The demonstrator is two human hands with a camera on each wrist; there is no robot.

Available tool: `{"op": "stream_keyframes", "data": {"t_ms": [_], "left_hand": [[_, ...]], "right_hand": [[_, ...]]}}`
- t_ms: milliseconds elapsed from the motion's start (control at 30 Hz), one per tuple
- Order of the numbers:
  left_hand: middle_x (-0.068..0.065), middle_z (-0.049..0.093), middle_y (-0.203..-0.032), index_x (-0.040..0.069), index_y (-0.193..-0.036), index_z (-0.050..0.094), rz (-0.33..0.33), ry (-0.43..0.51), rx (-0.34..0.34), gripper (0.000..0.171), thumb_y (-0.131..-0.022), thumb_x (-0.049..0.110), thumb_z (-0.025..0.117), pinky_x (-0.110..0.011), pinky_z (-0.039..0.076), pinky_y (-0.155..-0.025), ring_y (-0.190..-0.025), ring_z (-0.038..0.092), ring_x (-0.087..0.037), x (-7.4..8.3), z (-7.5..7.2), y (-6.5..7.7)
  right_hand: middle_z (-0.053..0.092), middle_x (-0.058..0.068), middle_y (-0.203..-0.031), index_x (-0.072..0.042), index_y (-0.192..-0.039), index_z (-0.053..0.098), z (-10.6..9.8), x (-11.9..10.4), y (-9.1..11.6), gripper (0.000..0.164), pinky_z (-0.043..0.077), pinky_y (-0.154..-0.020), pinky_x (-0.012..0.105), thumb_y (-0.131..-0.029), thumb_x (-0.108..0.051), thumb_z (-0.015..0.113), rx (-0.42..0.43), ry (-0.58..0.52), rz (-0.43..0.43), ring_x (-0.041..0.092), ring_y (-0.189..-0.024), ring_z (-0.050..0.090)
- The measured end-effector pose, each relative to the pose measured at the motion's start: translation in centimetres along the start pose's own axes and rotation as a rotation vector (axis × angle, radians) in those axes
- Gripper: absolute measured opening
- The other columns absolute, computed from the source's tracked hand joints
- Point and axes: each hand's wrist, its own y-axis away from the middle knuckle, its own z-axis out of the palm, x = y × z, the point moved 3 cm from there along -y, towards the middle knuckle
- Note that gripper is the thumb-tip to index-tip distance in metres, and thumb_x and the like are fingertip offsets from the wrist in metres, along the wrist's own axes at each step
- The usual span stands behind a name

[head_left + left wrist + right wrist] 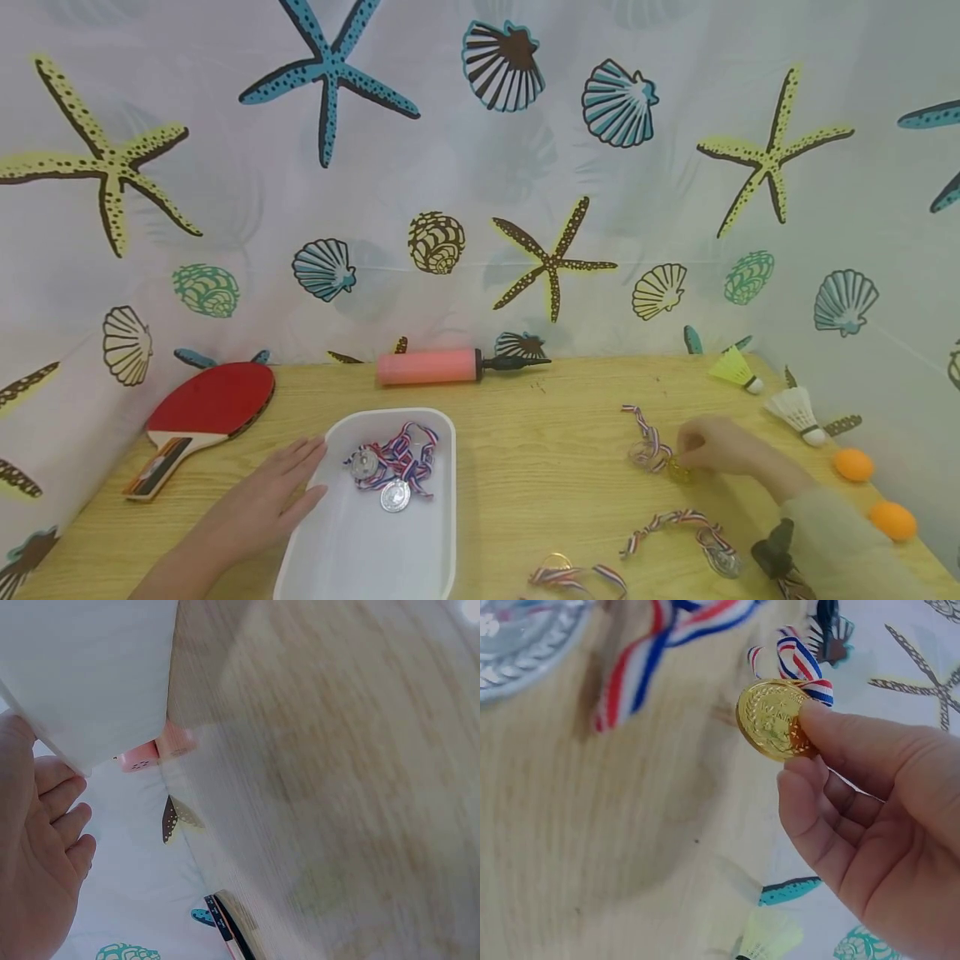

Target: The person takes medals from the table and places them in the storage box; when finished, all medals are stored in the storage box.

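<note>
My right hand [716, 446] pinches a gold medal [774, 720] by its edge between thumb and fingertips. A red, white and blue ribbon [799, 660] trails from that medal. My left hand [266, 492] rests its fairly straight fingers against the left rim of a white tray [448, 533]. Inside the tray lie two silver medals, one farther back [365, 463] and one nearer [395, 496], with tangled striped ribbons [405, 454]. On the table, a silver medal [722, 558] lies near my right forearm, and a gold-rimmed medal [556, 562] with ribbon lies at the front.
A red table tennis paddle [217, 396] lies at left. Behind the tray is a pink hand pump [429, 367]. Yellow [735, 369] and white [795, 410] shuttlecocks and two orange balls [853, 465] line the right side. A dark object [776, 550] sits by the right sleeve. Patterned cloth hangs behind.
</note>
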Motion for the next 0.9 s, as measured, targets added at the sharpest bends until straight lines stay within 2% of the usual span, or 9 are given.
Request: {"op": "stream_keyframes", "data": {"t_ms": [167, 333, 433, 500, 567, 633, 733, 833, 900], "left_hand": [[-0.018, 0.037, -0.141, -0.001, -0.137, 0.041, -0.012, -0.006, -0.014, 0.060, -0.092, 0.038, 0.052, -0.055, 0.029, -0.100, -0.129, 0.028, -0.041, -0.1, 0.1, -0.1], [-0.017, 0.037, -0.141, 0.000, -0.137, 0.041, -0.021, -0.009, -0.027, 0.061, -0.092, 0.039, 0.052, -0.056, 0.029, -0.099, -0.129, 0.028, -0.041, -0.1, 0.1, -0.1], [-0.018, 0.037, -0.141, 0.000, -0.137, 0.041, -0.018, -0.011, -0.025, 0.061, -0.092, 0.039, 0.053, -0.056, 0.030, -0.099, -0.129, 0.028, -0.041, -0.1, 0.0, 0.0], [-0.018, 0.037, -0.141, -0.001, -0.136, 0.042, -0.011, -0.011, -0.016, 0.061, -0.092, 0.038, 0.053, -0.056, 0.030, -0.099, -0.129, 0.029, -0.041, -0.1, 0.0, 0.0], [-0.018, 0.038, -0.140, -0.001, -0.136, 0.042, -0.004, -0.011, -0.010, 0.060, -0.092, 0.038, 0.053, -0.055, 0.030, -0.099, -0.129, 0.029, -0.041, -0.1, 0.0, 0.0], [-0.018, 0.038, -0.140, -0.002, -0.136, 0.042, -0.005, -0.007, -0.010, 0.060, -0.092, 0.037, 0.053, -0.056, 0.030, -0.099, -0.128, 0.029, -0.041, -0.1, -0.1, 0.0], [-0.019, 0.037, -0.141, -0.001, -0.137, 0.041, -0.015, -0.003, -0.027, 0.061, -0.092, 0.038, 0.053, -0.057, 0.030, -0.098, -0.128, 0.029, -0.042, -0.1, 0.0, -0.1], [-0.019, 0.037, -0.141, -0.001, -0.137, 0.040, -0.026, 0.000, -0.035, 0.061, -0.092, 0.039, 0.053, -0.057, 0.030, -0.098, -0.129, 0.028, -0.042, -0.1, 0.0, -0.1], [-0.019, 0.037, -0.141, -0.001, -0.137, 0.041, -0.023, -0.001, -0.029, 0.061, -0.092, 0.038, 0.053, -0.057, 0.030, -0.098, -0.129, 0.028, -0.042, -0.1, 0.0, -0.1]], "right_hand": [[0.055, 0.003, -0.071, -0.002, -0.082, 0.057, -2.1, -0.3, 0.7, 0.010, 0.052, -0.055, 0.032, -0.087, -0.010, 0.061, 0.050, -0.157, 0.040, 0.018, -0.061, 0.054], [0.058, 0.010, -0.082, 0.003, -0.094, 0.057, -4.8, -1.5, 1.5, 0.022, 0.054, -0.066, 0.033, -0.091, -0.019, 0.059, 0.179, -0.272, 0.091, 0.022, -0.074, 0.058], [0.058, 0.012, -0.092, 0.005, -0.100, 0.056, -6.3, -2.3, 1.9, 0.031, 0.053, -0.072, 0.037, -0.092, -0.025, 0.057, 0.259, -0.290, 0.101, 0.021, -0.077, 0.059], [0.057, 0.014, -0.098, 0.005, -0.105, 0.054, -7.1, -2.7, 2.1, 0.037, 0.049, -0.080, 0.046, -0.093, -0.030, 0.055, 0.299, -0.311, 0.113, 0.021, -0.080, 0.059], [0.057, 0.012, -0.102, 0.002, -0.109, 0.051, -7.9, -3.1, 2.3, 0.043, 0.039, -0.088, 0.057, -0.092, -0.037, 0.054, 0.329, -0.346, 0.145, 0.020, -0.085, 0.059], [0.056, 0.009, -0.101, 0.000, -0.109, 0.050, -8.4, -3.5, 2.3, 0.045, 0.033, -0.089, 0.061, -0.092, -0.042, 0.053, 0.360, -0.375, 0.153, 0.019, -0.087, 0.059], [0.056, 0.004, -0.094, -0.001, -0.106, 0.049, -9.0, -4.2, 2.3, 0.042, 0.040, -0.090, 0.050, -0.091, -0.040, 0.054, 0.413, -0.435, 0.118, 0.016, -0.084, 0.058], [0.055, 0.000, -0.089, 0.000, -0.100, 0.049, -9.4, -5.3, 2.2, 0.032, 0.050, -0.077, 0.028, -0.093, -0.031, 0.055, 0.444, -0.507, 0.024, 0.012, -0.077, 0.058], [0.055, 0.000, -0.087, 0.000, -0.097, 0.049, -9.5, -6.1, 2.2, 0.024, 0.051, -0.073, 0.024, -0.094, -0.023, 0.055, 0.442, -0.611, -0.035, 0.012, -0.074, 0.057]]}}
